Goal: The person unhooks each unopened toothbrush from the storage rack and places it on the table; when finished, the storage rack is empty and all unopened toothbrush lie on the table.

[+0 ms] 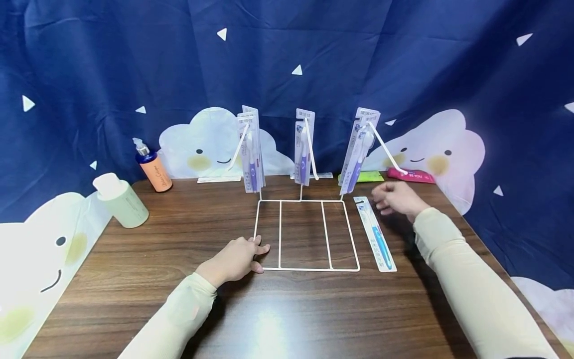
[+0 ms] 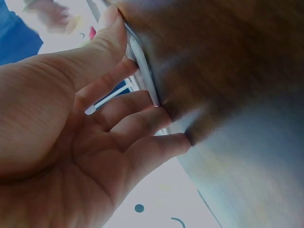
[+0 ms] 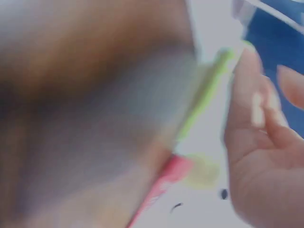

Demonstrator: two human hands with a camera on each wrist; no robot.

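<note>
1. The worktop (image 1: 134,269) is dark wood grain, with a navy cloud-print curtain (image 1: 134,75) hung behind and around it.
2. The white wire rack (image 1: 307,234) lies with its base frame flat at the centre of the worktop; three hook arms rise from its far edge, each carrying packaged toothbrushes (image 1: 251,149) (purple handles).
3. Your left hand (image 1: 237,259) rests on the near left corner of the rack base. The left wrist view shows the fingers (image 2: 142,118) nearly straight, tips touching the worktop, with the thumb lying along the wire; nothing is clasped.
4. Your right hand (image 1: 396,198) hovers over the far right of the worktop, just beyond the top end of the loose toothbrush pack, fingers loosely curled. It holds nothing visible in the head view (the right wrist view is too blurred to confirm).
5. The loose toothbrush pack (image 1: 374,233), blue-handled, lies flat just beside the rack's right edge, apart from both hands.
6. A pale green bottle (image 1: 121,200) and an orange pump bottle (image 1: 152,167) stand at far left.
7. A green packet (image 1: 369,176) and a red packet (image 1: 410,175) lie at the far right edge.
</note>
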